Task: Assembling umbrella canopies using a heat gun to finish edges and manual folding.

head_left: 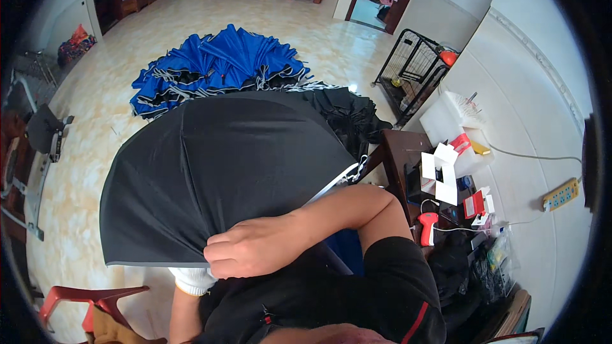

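Observation:
An opened black umbrella (248,146) fills the space in front of me, its domed canopy spread wide and its near edge bound in a grey strip. My right hand (252,250) is bare and closed, fingers curled on the canopy's near edge. Under that edge is my left hand (193,280) in a white knitted glove; only the cuff part shows, and the canopy hides its fingers. Whatever the left hand touches beneath the cloth cannot be seen. A white strip shows along the umbrella's right edge.
Beyond lie a heap of blue umbrellas (229,57) and a black one (347,114) on the tiled floor. To the right, a dark wooden table (408,146) carries a white box (440,175) and a red tool (428,228). A wire cage (414,70) and red stool (95,296) stand nearby.

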Motion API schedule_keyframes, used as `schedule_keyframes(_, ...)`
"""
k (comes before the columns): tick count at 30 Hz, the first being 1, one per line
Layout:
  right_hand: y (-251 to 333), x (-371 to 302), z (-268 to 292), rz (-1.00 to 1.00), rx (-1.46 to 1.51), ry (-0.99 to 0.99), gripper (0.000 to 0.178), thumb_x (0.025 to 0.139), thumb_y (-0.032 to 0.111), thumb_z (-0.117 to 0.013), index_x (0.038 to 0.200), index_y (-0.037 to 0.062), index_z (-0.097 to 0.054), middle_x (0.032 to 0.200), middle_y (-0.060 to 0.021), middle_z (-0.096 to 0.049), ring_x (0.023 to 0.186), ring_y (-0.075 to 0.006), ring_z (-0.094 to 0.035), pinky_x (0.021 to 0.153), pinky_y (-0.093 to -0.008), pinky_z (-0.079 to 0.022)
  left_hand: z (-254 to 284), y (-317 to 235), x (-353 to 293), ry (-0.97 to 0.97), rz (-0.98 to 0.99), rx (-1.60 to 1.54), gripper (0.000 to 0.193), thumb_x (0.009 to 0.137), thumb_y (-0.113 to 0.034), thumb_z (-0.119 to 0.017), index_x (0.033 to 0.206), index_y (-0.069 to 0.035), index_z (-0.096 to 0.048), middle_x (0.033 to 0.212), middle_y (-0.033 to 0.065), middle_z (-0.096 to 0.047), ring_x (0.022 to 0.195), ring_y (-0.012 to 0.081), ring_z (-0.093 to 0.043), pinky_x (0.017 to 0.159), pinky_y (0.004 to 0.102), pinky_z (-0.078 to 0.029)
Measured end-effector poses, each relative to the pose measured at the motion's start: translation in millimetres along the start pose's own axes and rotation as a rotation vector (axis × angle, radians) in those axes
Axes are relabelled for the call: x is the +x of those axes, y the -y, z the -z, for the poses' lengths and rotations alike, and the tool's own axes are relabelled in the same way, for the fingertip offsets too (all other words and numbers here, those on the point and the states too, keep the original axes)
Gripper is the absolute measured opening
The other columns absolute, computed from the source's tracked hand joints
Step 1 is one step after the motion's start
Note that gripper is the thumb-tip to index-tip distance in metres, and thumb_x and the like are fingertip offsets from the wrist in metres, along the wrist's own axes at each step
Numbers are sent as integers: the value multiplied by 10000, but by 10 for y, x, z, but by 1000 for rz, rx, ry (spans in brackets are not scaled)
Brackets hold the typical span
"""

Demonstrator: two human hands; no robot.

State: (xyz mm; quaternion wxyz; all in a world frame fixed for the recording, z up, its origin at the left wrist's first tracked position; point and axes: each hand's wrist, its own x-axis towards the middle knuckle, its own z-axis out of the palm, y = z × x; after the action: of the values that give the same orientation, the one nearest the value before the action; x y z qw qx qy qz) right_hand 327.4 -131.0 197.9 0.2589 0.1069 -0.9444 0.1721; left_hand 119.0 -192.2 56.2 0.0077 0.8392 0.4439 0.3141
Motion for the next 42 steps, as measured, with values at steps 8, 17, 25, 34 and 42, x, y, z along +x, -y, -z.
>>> schedule_keyframes(8,122,-78,-59,54,-277,15,111,773,120,-554,750,12,-539,745,-74,-464,672,-180,-486,566,-279,-460,-315,178,-168,48,106,-159,483,889,-377,-453,1304,-131,-423,1302,73,-473,1199,229,-458,972,397,-379)
schedule_keyframes(17,142,-97,-171,267,-634,-156,175,768,160,-547,829,7,-605,840,-89,-586,733,-199,-556,708,-337,-503,-208,171,-167,-185,171,16,527,863,-377,-482,1267,-39,-458,1262,147,-501,1145,293,-496,968,406,-378)
schedule_keyframes(25,-257,-966,-805,-173,-435,-502,176,786,146,-579,899,14,-603,912,-117,-587,787,-238,-591,733,-350,-508,503,-98,659,-468,-6,369,430,869,-225,-444,1209,35,-484,1173,220,-540,1073,360,-526,957,403,-365)
schedule_keyframes(34,-1822,-1965,-2027,-1451,-437,-453,721,727,329,-674,1300,18,-366,1311,-190,-411,1101,-346,-505,939,-395,-415,951,547,1603,-893,267,597,365,911,-264,-421,861,35,-625,803,194,-632,654,308,-578,568,397,-438)
schedule_keyframes(42,-2302,-2199,-2319,-1621,223,113,697,723,433,-666,1216,-3,-439,1058,-219,-591,999,-355,-572,837,-414,-456,1741,1023,2389,-798,329,277,474,929,-374,-391,960,28,-638,885,210,-644,792,281,-634,711,338,-473)
